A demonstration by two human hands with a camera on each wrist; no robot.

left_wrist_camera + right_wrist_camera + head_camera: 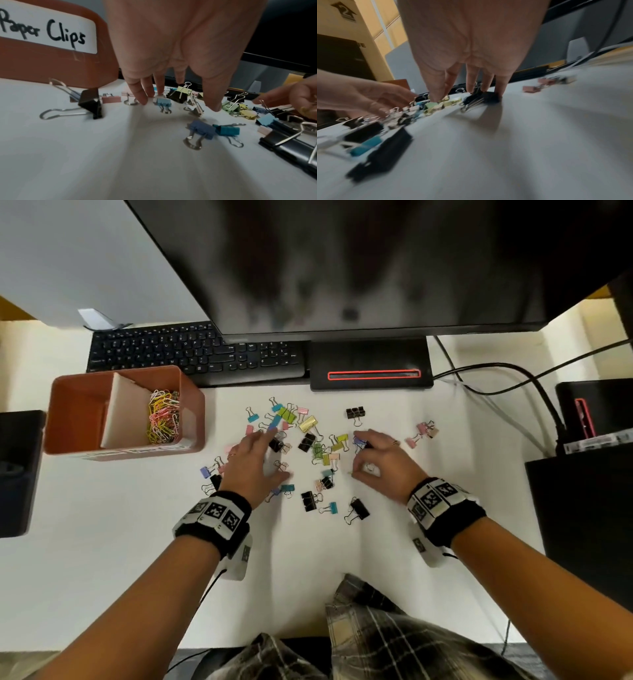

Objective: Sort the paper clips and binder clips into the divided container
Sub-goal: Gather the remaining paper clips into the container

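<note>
The orange-brown divided container (73, 385) stands at the left. Its right compartment holds several coloured paper clips (163, 417), its left compartment shows nothing, and a label (46, 32) reads "Paper Clips". Several coloured and black binder clips (310, 441) lie scattered on the white desk. My left hand (270, 453) is spread flat over the left part of the pile, its straight fingertips (143, 100) on the desk beside a light blue clip (163, 102). My right hand (358, 455) arches over the right part, fingertips (500, 92) touching a black binder clip (486, 97). Neither hand plainly holds a clip.
A black keyboard (195, 354) and the monitor's base (370, 364) lie just behind the clips, under the monitor (359, 268). Cables (496, 378) run to black boxes (582, 508) on the right. A dark object (17, 470) sits at the left edge.
</note>
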